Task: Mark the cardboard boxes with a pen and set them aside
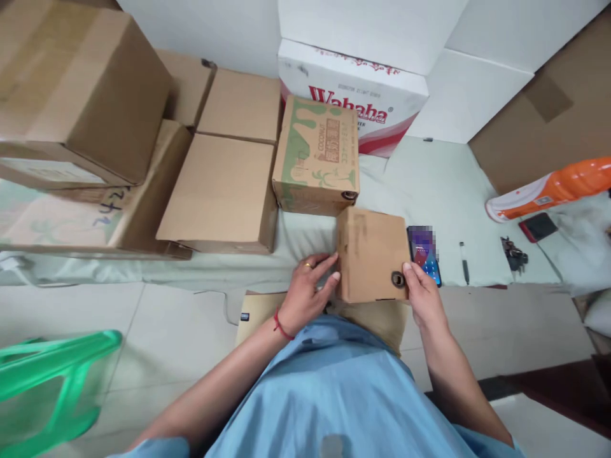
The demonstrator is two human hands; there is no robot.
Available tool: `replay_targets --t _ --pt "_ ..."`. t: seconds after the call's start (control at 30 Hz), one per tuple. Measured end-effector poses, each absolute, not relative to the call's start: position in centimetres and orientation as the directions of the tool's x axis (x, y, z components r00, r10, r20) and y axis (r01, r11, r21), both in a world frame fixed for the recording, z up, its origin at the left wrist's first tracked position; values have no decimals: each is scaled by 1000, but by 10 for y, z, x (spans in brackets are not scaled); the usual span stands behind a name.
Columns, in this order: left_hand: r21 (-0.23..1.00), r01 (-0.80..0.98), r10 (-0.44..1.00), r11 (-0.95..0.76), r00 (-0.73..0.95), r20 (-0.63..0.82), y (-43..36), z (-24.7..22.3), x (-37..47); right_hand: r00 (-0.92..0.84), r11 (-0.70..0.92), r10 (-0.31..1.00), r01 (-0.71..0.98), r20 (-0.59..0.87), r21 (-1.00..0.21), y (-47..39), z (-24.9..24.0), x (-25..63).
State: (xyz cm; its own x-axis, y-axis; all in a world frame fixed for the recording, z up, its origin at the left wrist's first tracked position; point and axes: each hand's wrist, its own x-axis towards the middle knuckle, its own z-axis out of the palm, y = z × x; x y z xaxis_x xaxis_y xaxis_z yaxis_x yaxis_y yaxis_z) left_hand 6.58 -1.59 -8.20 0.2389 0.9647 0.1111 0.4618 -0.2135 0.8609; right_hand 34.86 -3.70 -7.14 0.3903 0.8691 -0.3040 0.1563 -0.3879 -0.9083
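A small brown cardboard box [375, 251] with a dark round mark near its lower right corner is at the front edge of the covered table. My left hand [310, 289], with a ring and a red string at the wrist, touches the box's left side with its fingertips. On the right side my right hand [424, 292] grips the box by its edge, thumb near the round mark. Just behind stands a box with green coconut print [317, 152]. A phone [424, 254] with a lit screen lies right of the small box, partly beside my right hand.
Brown boxes [222, 191] stand at the left, a large one [114, 95] stacked highest. A white Wahaha carton [353, 89] is behind. Rightward lie a pen [464, 263], keys [514, 254] and an orange bottle [554, 189]. A green stool [62, 375] is at lower left.
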Motion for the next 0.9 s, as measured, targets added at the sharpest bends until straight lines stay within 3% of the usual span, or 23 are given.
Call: replay_targets --t 0.13,0.23,0.4,0.6,0.73,0.9 --pt "944 180 921 -277 329 208 -30 -52 67 335 -462 817 -110 -470 -880 -49 -61 339" --pt "952 174 929 -250 320 186 -34 -36 64 314 -440 830 -141 -462 -887 -57 -52 333" --pt "975 196 981 -100 181 64 -31 -40 51 354 -261 899 -43 -259 -964 -53 -42 320" --pt "1000 -18 995 4 97 -2 -39 -55 33 313 -181 932 -29 -181 -983 -48 -41 316" --pt "967 -191 986 168 41 -163 -40 -64 25 157 -190 971 62 -178 -980 -45 -43 320" --pt "872 -396 956 289 70 -285 -35 -74 15 -117 3 993 182 -19 -983 -34 -22 318"
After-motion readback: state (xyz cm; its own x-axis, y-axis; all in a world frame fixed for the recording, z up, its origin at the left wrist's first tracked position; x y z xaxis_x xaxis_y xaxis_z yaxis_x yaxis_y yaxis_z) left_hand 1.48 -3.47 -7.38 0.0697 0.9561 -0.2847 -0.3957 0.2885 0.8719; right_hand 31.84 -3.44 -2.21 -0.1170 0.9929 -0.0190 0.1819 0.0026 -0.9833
